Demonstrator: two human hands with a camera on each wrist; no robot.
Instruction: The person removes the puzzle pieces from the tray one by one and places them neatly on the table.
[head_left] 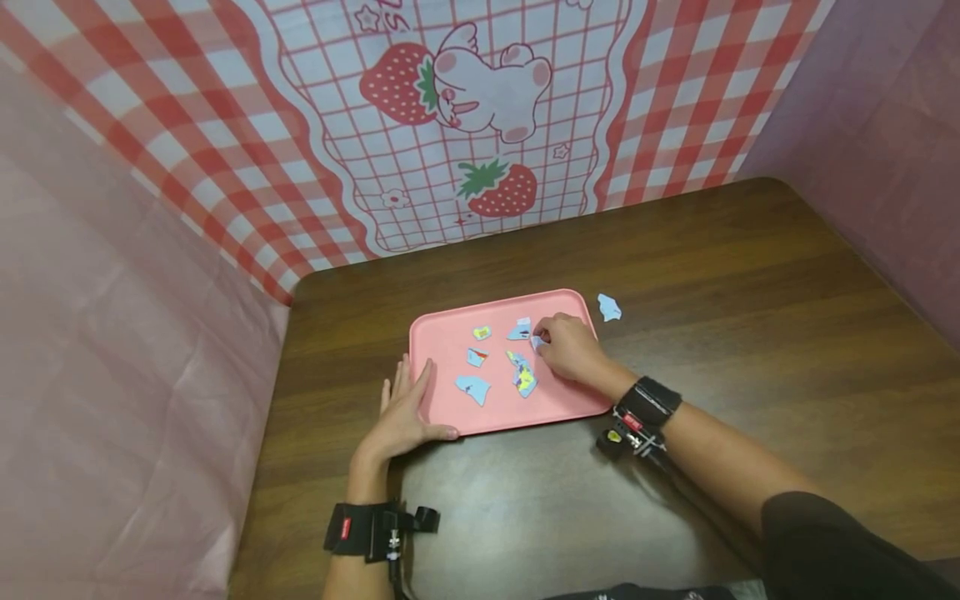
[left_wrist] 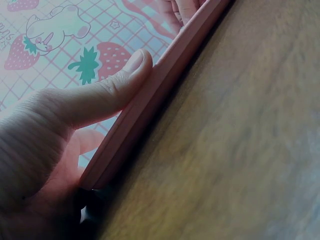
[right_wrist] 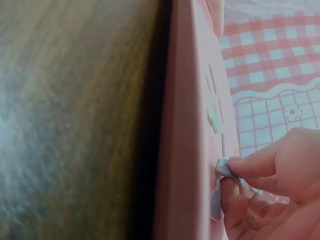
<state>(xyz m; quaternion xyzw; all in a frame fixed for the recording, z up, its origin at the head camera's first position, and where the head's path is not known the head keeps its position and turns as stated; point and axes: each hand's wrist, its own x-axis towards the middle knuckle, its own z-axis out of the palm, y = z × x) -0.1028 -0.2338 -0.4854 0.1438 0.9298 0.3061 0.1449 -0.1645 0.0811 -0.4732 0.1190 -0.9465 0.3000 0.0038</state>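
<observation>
A: "Where are our hands?"
B: "Our right hand [head_left: 570, 346] pinches a small piece [head_left: 536, 342] inside the pink tray [head_left: 442, 335]; our left hand [head_left: 397, 419], fingers spread, touches its near left corner."
A: "Our other pieces [head_left: 473, 388]?"
B: "Several inside the tray, one blue piece [head_left: 609, 308] right of it."

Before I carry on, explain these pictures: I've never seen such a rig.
No machine here: a person works bare-handed. The wide picture comes from a head-worn camera looking down; the two close ones come from small cameras on black wristbands. On the wooden table sits a pink tray bearing flat, irregular printed pieces, apparently a puzzle; another light-blue piece lies beyond its right edge. The left hand rests against the tray's near-left corner. The right hand pinches a small pale-blue piece over the tray.
</observation>
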